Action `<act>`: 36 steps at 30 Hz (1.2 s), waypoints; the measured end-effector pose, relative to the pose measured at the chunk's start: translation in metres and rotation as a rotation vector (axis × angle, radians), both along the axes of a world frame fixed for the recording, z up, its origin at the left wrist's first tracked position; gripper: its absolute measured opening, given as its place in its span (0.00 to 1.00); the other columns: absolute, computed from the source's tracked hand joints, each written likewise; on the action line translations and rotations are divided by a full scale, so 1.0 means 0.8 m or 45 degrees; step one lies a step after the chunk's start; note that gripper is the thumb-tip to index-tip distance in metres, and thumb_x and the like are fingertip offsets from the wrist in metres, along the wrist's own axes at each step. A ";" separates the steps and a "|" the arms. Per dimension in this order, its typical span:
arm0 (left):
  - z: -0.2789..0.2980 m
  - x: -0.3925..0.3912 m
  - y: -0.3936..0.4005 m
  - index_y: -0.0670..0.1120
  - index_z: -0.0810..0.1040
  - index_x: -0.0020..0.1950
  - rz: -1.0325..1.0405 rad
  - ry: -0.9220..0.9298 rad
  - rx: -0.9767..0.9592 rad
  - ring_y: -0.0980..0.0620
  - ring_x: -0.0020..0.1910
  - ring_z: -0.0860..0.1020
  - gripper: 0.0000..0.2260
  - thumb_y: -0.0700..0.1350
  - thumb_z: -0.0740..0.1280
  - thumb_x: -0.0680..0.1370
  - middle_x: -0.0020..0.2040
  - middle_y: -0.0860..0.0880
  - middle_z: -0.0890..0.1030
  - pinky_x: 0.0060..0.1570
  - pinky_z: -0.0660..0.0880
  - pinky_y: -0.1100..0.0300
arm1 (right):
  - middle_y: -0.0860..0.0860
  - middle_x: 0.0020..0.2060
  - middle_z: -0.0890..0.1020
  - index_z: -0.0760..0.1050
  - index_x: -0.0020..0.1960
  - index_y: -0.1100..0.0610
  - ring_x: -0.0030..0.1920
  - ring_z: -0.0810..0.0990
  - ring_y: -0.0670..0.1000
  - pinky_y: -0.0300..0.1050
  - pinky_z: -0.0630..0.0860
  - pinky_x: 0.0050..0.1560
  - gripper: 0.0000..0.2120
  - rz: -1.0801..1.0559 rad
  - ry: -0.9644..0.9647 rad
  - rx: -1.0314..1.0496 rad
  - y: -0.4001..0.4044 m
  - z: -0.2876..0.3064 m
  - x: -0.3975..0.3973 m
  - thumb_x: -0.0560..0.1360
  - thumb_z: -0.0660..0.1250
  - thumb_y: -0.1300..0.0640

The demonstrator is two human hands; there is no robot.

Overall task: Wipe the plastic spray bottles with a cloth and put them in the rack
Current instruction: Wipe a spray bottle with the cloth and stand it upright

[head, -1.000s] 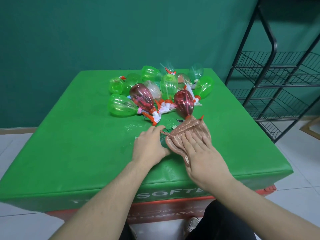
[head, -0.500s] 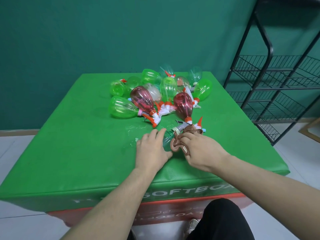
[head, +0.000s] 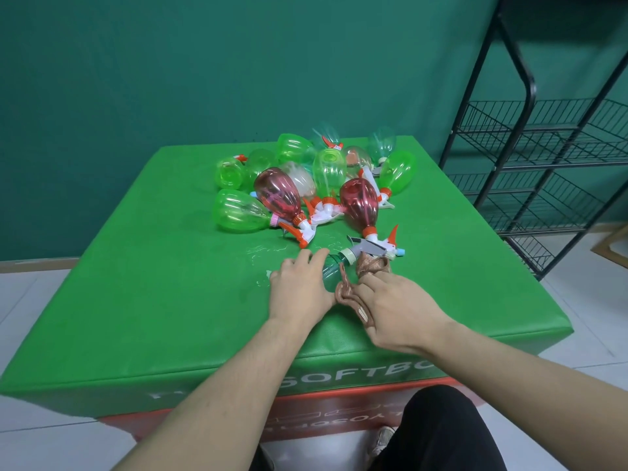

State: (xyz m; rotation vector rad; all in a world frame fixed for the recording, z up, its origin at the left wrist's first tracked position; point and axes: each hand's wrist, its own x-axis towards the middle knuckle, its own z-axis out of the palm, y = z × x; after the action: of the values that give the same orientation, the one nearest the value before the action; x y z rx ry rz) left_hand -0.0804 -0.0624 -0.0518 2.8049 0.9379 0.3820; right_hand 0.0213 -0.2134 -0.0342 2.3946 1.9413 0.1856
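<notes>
Pinning a clear bottle (head: 331,268) down, left hand (head: 299,290) fingers curled over it; right hand (head: 396,309) fingers pinch the bunched cloth (head: 368,266) against it.

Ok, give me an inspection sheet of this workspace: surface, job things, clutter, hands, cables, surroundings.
Surface: green padded box top, with wet streaks near the hands.
Job's things: clear teal plastic spray bottle lying on its side under the left hand; crumpled brown cloth against its neck; heap of green, red and clear spray bottles lying further back; black wire rack, visible shelves bare.
Clutter: nothing seen.
Hands: left hand grips the teal bottle's body; right hand holds the cloth.
Cables: nothing seen.
Surroundings: green wall; pale tiled floor; wooden frame corner at right.
</notes>
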 end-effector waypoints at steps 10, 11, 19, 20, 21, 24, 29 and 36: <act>0.001 -0.008 0.005 0.53 0.64 0.78 0.167 -0.230 -0.187 0.48 0.65 0.75 0.40 0.66 0.74 0.71 0.69 0.51 0.75 0.64 0.74 0.51 | 0.43 0.54 0.82 0.79 0.64 0.48 0.49 0.77 0.39 0.33 0.71 0.52 0.17 -0.475 0.977 0.805 -0.026 -0.021 -0.013 0.81 0.57 0.54; 0.001 -0.009 0.004 0.53 0.64 0.78 0.173 -0.254 -0.192 0.48 0.65 0.75 0.40 0.66 0.74 0.71 0.69 0.51 0.75 0.64 0.74 0.51 | 0.43 0.50 0.82 0.79 0.63 0.47 0.42 0.76 0.37 0.33 0.70 0.45 0.15 -0.599 1.139 0.849 -0.020 -0.019 -0.016 0.83 0.57 0.54; -0.001 -0.016 0.003 0.60 0.64 0.78 0.263 -0.480 -0.370 0.49 0.61 0.74 0.34 0.64 0.72 0.74 0.67 0.50 0.73 0.59 0.75 0.54 | 0.54 0.44 0.82 0.78 0.46 0.54 0.43 0.78 0.52 0.50 0.75 0.51 0.15 -1.171 1.871 1.161 0.045 0.021 0.006 0.84 0.55 0.56; -0.002 -0.016 0.003 0.60 0.65 0.78 0.271 -0.481 -0.368 0.50 0.61 0.74 0.34 0.64 0.72 0.75 0.67 0.50 0.73 0.59 0.75 0.54 | 0.54 0.44 0.82 0.79 0.46 0.54 0.44 0.78 0.52 0.52 0.75 0.54 0.15 -1.218 1.919 1.186 0.049 0.023 0.008 0.83 0.55 0.55; -0.003 -0.015 0.002 0.60 0.65 0.78 0.269 -0.465 -0.350 0.49 0.62 0.74 0.34 0.64 0.72 0.75 0.67 0.50 0.73 0.59 0.75 0.54 | 0.54 0.44 0.83 0.79 0.46 0.54 0.44 0.79 0.52 0.53 0.76 0.56 0.14 -1.233 1.967 1.181 0.052 0.026 0.008 0.83 0.55 0.55; -0.007 -0.012 -0.002 0.62 0.64 0.78 0.232 -0.400 -0.264 0.47 0.62 0.73 0.34 0.63 0.72 0.75 0.66 0.48 0.73 0.60 0.75 0.50 | 0.54 0.46 0.85 0.80 0.48 0.55 0.46 0.81 0.52 0.52 0.76 0.58 0.15 -1.149 2.220 1.207 0.067 0.035 0.002 0.83 0.56 0.56; -0.008 -0.012 -0.004 0.64 0.58 0.79 0.200 -0.264 -0.244 0.46 0.66 0.70 0.38 0.60 0.73 0.74 0.70 0.47 0.69 0.63 0.74 0.46 | 0.58 0.47 0.86 0.80 0.49 0.60 0.48 0.82 0.56 0.56 0.76 0.65 0.18 -0.953 2.636 1.291 0.075 0.056 -0.008 0.84 0.52 0.63; -0.005 -0.010 -0.002 0.63 0.60 0.78 0.215 -0.235 -0.293 0.45 0.65 0.71 0.37 0.58 0.74 0.74 0.70 0.46 0.66 0.62 0.74 0.45 | 0.62 0.53 0.85 0.79 0.54 0.61 0.55 0.83 0.60 0.60 0.76 0.66 0.16 -0.996 2.623 1.239 0.059 0.051 -0.021 0.84 0.51 0.62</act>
State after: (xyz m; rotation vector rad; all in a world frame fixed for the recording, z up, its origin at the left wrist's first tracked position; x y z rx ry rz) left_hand -0.0883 -0.0641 -0.0555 2.4461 1.1022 0.5099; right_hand 0.0046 -0.1665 0.0065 4.0026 -0.0864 -2.8038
